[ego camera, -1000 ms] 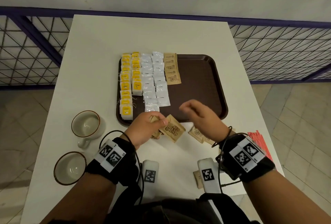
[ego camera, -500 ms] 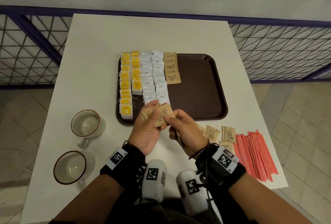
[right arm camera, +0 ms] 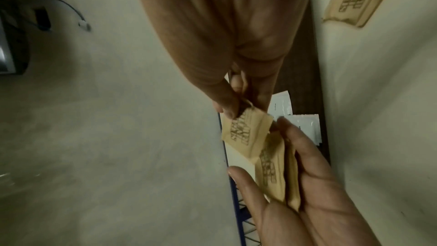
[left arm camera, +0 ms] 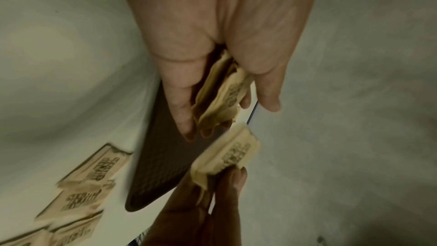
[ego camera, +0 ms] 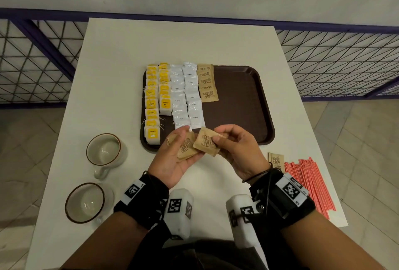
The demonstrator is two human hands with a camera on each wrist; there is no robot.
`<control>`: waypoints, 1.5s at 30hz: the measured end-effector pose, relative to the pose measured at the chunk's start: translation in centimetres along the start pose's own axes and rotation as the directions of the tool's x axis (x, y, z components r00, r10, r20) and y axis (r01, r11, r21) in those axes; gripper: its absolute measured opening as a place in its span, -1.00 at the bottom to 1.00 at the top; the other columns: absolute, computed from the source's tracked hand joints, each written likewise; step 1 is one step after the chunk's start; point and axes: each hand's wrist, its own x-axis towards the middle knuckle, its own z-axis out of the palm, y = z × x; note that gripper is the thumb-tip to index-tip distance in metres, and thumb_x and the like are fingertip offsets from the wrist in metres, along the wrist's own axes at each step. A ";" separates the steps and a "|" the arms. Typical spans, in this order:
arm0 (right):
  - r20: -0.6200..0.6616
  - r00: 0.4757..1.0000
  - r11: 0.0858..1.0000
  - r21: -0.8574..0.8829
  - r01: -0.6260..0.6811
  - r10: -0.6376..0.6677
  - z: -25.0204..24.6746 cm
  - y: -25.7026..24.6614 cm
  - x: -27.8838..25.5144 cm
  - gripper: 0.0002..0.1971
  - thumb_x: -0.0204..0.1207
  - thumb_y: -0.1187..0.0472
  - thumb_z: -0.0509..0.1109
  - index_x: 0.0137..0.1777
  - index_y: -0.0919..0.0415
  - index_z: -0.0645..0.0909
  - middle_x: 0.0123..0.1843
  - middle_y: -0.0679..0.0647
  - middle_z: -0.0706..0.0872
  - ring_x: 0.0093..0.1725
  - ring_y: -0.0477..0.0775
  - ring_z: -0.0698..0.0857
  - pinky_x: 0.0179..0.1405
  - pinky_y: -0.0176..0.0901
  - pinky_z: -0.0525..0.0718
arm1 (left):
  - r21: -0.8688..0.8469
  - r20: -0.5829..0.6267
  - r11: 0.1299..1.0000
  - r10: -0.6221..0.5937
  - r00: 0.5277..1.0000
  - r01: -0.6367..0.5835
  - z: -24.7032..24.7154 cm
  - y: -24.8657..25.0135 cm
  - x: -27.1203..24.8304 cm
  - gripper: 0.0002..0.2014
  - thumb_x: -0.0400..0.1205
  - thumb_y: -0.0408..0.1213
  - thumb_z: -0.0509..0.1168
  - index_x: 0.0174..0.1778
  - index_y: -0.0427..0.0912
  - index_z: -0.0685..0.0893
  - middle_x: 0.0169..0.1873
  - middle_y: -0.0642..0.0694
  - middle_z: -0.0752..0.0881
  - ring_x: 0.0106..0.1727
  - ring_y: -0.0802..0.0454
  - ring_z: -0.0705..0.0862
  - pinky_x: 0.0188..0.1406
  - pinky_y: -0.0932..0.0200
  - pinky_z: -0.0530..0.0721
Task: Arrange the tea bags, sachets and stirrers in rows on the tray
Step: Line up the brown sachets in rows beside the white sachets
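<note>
Lying between hands (ego camera: pixel 207 146): sugar sachets (ego camera: pixel 205 142), seemingly.

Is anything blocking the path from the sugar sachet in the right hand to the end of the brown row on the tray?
Nothing visible: bare tray lies between the sachet in the right hand and the brown row.

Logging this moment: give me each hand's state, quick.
Left hand: holding a small stack of brown paper sugar sachets in its curled fingers.
Right hand: pinching one brown paper sugar sachet by its edge.
</note>
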 end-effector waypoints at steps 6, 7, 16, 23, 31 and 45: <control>-0.027 0.981 0.933 -0.315 0.173 -0.191 0.9 0.5 0.0 -0.82 0.31 0.46 0.54 -0.30 0.22 0.62 -0.44 0.02 0.62 -0.42 -0.10 0.61 -0.36 -0.25 0.66 | 0.019 0.150 0.996 -0.091 0.985 0.090 0.7 -1.0 -0.3 -0.31 0.20 -0.04 0.64 0.24 -0.12 0.59 0.11 -0.24 0.71 0.11 -0.18 0.72 0.05 -0.07 0.72; -0.009 0.972 0.889 -0.406 0.211 -0.235 1.0 0.7 0.1 -0.83 0.30 0.42 0.56 -0.30 0.21 0.63 -0.42 0.01 0.62 -0.42 -0.10 0.60 -0.35 -0.20 0.67 | 0.034 0.160 0.995 -0.097 0.982 0.092 0.8 -1.0 -0.3 -0.38 0.31 -0.18 0.60 0.28 -0.12 0.57 0.16 -0.26 0.68 0.12 -0.16 0.71 0.07 -0.07 0.72; 0.548 0.833 0.123 -0.824 0.554 -0.082 0.2 0.3 -0.4 -0.04 0.16 -0.14 0.61 0.55 -0.06 0.25 0.50 -0.19 0.41 0.63 0.03 0.07 0.50 0.25 -0.13 | 0.167 0.233 0.978 -0.160 0.959 0.123 0.4 -0.7 -0.6 -0.22 0.20 0.13 0.59 0.27 -0.17 0.57 -0.01 -0.26 0.71 -0.04 -0.10 0.74 -0.25 0.03 0.73; 0.579 0.804 -0.012 -0.812 0.583 -0.137 0.9 2.2 -0.8 -0.37 0.31 0.01 0.49 0.42 -0.05 0.47 0.39 -0.17 0.54 0.54 -0.01 0.32 0.47 0.41 0.00 | 0.179 0.243 0.973 -0.185 0.952 0.144 0.1 -1.8 -1.0 -0.36 0.16 0.06 0.65 0.11 -0.07 0.65 -0.19 -0.13 0.69 -0.21 0.06 0.67 -0.38 0.19 0.52; 0.231 0.972 0.073 -0.970 0.233 -0.032 -10.5 0.4 -2.8 -0.50 0.36 -0.10 0.50 0.32 -0.15 0.54 0.18 -0.14 0.60 0.22 0.01 0.48 0.23 0.00 0.36 | 0.245 0.035 0.956 -0.177 0.984 0.163 -1.9 -2.1 -1.0 -0.78 0.50 -0.36 0.31 0.06 -0.17 0.60 -0.33 -0.14 0.56 -0.35 0.00 0.64 -0.31 0.13 0.71; 0.239 0.960 0.277 -0.941 0.192 0.145 -12.1 9.2 -5.2 -0.87 0.52 0.19 0.37 -0.01 0.23 0.55 -0.11 -0.02 0.55 -0.12 -0.01 0.50 -0.14 -0.23 0.36 | 0.284 0.020 0.947 -0.161 0.987 0.148 -0.7 -3.2 -0.5 -0.68 0.48 -0.20 0.35 0.14 -0.18 0.63 -0.22 -0.20 0.65 -0.23 -0.06 0.71 -0.18 0.09 0.74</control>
